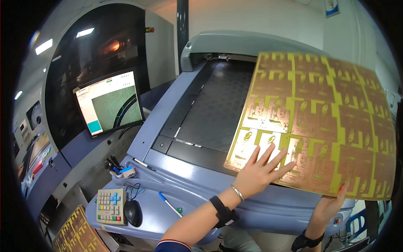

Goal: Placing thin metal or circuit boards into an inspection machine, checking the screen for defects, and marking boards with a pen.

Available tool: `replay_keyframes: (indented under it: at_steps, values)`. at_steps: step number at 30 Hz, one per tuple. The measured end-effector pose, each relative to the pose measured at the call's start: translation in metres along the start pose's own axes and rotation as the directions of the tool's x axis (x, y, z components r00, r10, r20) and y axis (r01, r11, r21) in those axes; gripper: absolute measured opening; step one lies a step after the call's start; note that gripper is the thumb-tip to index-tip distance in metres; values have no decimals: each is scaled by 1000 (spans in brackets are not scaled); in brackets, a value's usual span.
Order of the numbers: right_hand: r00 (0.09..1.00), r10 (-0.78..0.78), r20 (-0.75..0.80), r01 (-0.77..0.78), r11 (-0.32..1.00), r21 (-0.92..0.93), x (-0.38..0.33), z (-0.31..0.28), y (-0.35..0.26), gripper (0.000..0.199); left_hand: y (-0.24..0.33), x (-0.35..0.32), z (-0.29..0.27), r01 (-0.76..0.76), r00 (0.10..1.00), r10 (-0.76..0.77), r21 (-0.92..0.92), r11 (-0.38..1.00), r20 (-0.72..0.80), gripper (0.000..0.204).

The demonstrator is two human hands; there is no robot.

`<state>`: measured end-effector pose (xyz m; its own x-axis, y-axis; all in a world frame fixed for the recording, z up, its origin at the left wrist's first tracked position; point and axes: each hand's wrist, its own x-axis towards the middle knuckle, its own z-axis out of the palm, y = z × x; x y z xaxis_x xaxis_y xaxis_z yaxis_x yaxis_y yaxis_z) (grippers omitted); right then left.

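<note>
A large circuit board panel [315, 122], copper-coloured with yellow-green patterned areas, lies tilted over the right part of the machine's dark flat bed [210, 109]. My left hand [261, 173] rests on the panel's near left corner, fingers spread flat across its surface. At the near edge, further right, my right hand [329, 206] grips the panel, with the fingers underneath hidden. A bracelet and a dark band circle my left wrist; another dark band is on the right wrist.
Left of the bed stands a monitor [113, 103] showing a magnified curved track. A keypad [111, 206], a black mouse [133, 213], a blue-capped pen [170, 204] and a pen holder [115, 167] sit on the front ledge. Another patterned panel [79, 233] is at lower left.
</note>
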<state>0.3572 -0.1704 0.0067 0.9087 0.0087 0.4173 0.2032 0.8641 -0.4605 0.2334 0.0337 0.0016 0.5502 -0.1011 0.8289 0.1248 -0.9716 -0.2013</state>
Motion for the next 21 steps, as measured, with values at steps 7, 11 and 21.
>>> replay_keyframes:
  at_steps: [7, 11, 21]
  values:
    - [967, 242, 76, -241, 970, -22, 17, 12, 99, 39, -61, -25, 18, 255, 937, -269, 93, 963, 222, 57]
    - [838, 483, 253, -470, 875, -113, 37, 29, 117, 38, -111, -27, 8, 230, 948, -237, 58, 972, 212, 53]
    - [892, 381, 243, -254, 868, -427, 193, -115, 74, 41, -177, -63, 21, 487, 728, -533, 223, 845, 430, 60]
